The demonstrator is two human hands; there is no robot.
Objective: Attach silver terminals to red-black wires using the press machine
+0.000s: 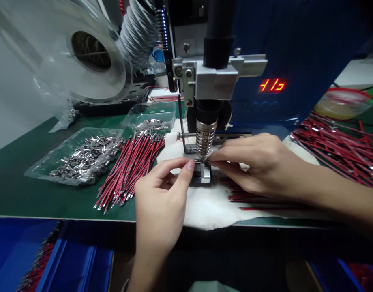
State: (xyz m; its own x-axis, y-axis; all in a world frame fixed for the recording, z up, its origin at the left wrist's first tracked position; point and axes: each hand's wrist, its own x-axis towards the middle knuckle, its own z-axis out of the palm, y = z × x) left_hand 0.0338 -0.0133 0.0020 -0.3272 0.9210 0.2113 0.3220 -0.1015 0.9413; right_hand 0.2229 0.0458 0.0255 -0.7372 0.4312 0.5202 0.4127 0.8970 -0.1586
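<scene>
Both hands meet under the tip of a soldering machine (205, 140), whose coiled metal sleeve points down at a small metal block (205, 173). My left hand (163, 194) pinches thumb and forefinger together just left of the tip; whatever lies between them is too small to name. From the right, my right hand (253, 162) closes its fingertips right beside the tip, and the piece in them is hidden. Below my right hand, several red and black wires (244, 196) lie on a white cloth (201, 211).
A clear tray (42, 172) of small metal connectors stands at left, with a bundle of red and black wires (128, 166) beside it. More wires (341, 150) are piled at right. A large clear reel (119, 77) hangs upper left. Blue bins (73, 263) sit below the table edge.
</scene>
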